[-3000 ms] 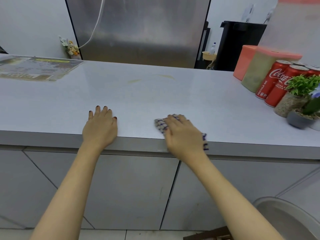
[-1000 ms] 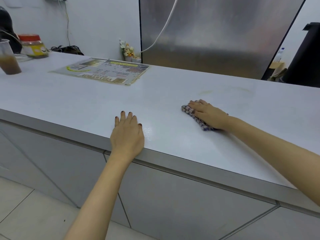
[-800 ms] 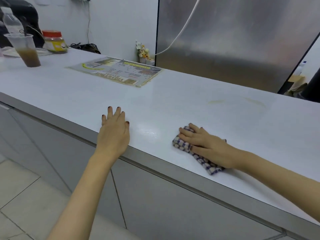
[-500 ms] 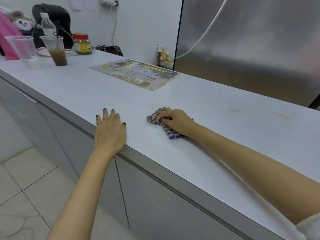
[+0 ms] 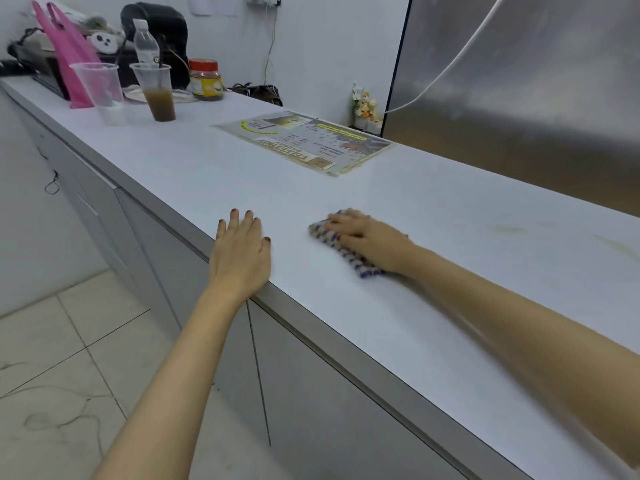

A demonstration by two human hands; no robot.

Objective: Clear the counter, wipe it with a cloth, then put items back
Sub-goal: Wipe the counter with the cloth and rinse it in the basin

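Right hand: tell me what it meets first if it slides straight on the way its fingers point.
The right hand, pressing the cloth, points left along the counter. The path looks bare, passing beyond the left hand and short of the menu. It would probably meet the brown drink cup first, though depth is unclear.

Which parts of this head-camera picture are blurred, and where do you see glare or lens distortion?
Head view: the right hand, its forearm and the checked cloth under it are motion-smeared; the left hand on the counter is sharp. Head view: the steel panel carries soft, diffuse glare, and its dark edge leans, a wide-angle effect.
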